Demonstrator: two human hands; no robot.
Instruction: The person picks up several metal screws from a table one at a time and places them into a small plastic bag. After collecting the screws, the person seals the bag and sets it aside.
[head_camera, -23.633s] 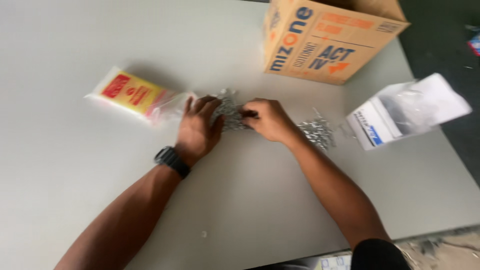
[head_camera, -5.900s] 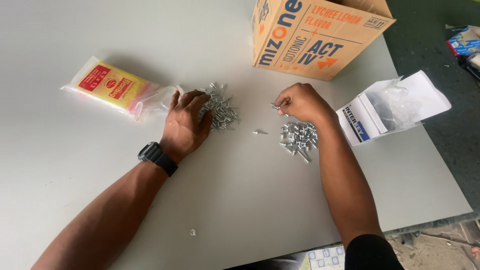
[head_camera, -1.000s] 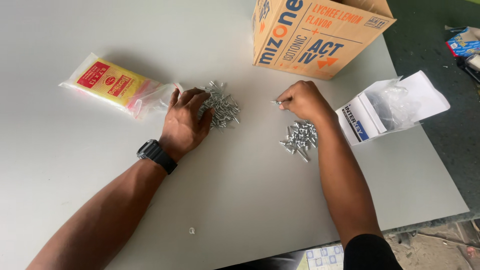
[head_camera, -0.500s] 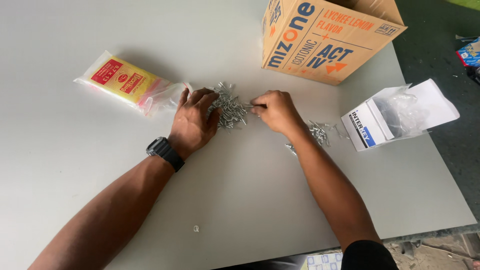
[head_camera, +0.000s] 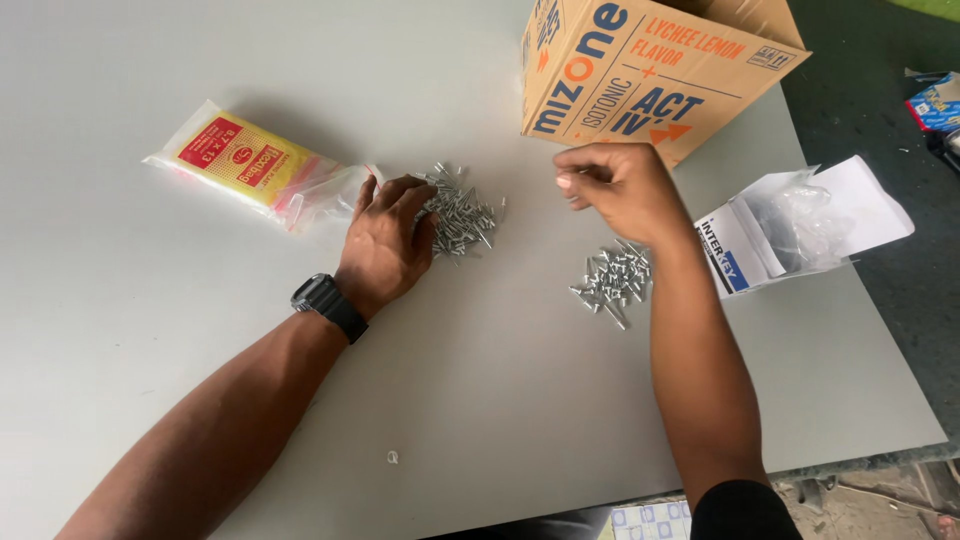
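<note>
From the head camera, two heaps of small, shiny metal screws lie on a smooth, pale grey table (head_camera: 150, 330). The left hand (head_camera: 385, 245), a black watch (head_camera: 328, 306) at its wrist, lies flat and open, fingertips touching the left heap (head_camera: 460, 210). The right hand (head_camera: 620, 190) hovers above the right heap (head_camera: 612, 280), fingers curled and pinched; whether they hold a screw I cannot tell. A crinkled plastic bag (head_camera: 250, 165) with a yellow label lies left; a cardboard box (head_camera: 650, 70) and an open white carton (head_camera: 790, 225) stand right.

Cardboard box (head_camera: 640, 70) top cut off
</note>
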